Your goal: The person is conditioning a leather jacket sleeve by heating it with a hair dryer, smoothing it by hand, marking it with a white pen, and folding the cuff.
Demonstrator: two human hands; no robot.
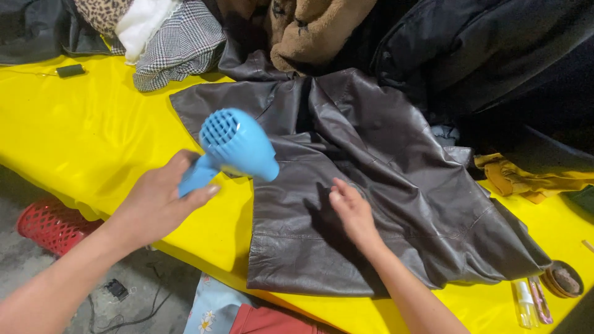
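left hand (pixel 162 198) grips blue hairdryer (pixel 232 150); right hand (pixel 351 210) flat, unclenched on brown leather jacket (pixel 371 161).

Looked like a clothing repair or cleaning workshop: yellow-covered table (pixel 74 124) over bare concrete floor (pixel 18 260), coats and jackets (pixel 185 37) heaped along its far edge.

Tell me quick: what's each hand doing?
Left hand: closed around the blue hair dryer.
Right hand: open, holding nothing, fingers flat on the brown leather jacket.
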